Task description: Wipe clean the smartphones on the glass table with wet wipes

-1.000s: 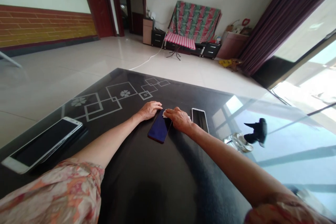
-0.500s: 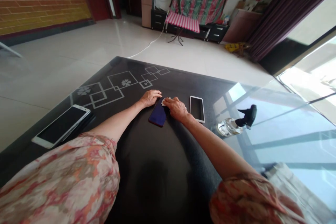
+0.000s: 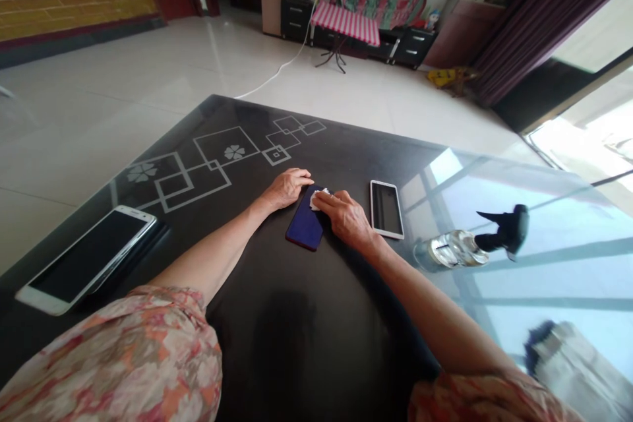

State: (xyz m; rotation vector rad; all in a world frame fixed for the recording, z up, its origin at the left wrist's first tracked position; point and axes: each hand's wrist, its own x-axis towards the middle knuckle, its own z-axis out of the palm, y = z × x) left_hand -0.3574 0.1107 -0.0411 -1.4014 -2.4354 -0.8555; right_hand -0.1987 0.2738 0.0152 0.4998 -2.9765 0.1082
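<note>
Since the frame half a second ago, the right hand [image 3: 350,219] and its white wad [image 3: 316,199] seem to have slid slightly nearer along the blue phone [image 3: 304,231], while the view itself has shifted too. The phone lies flat in the middle of the black table [image 3: 277,290], its far end tilted right. The right fingers are bent and pressed together over the wad, pinning it to the upper part of the phone; the thumb's grip cannot be made out. The left hand [image 3: 288,190] rests at the far left corner, fingers close together and lightly curved; whether the tips touch the edge is not clear.

The step looks like wiping. Done well, it would want the left fingertips bracing that corner so the phone does not skid on the glossy top, and even strokes reaching the edges and near end. The right wrist should clear the white phone [image 3: 386,210] just to its right.
</note>
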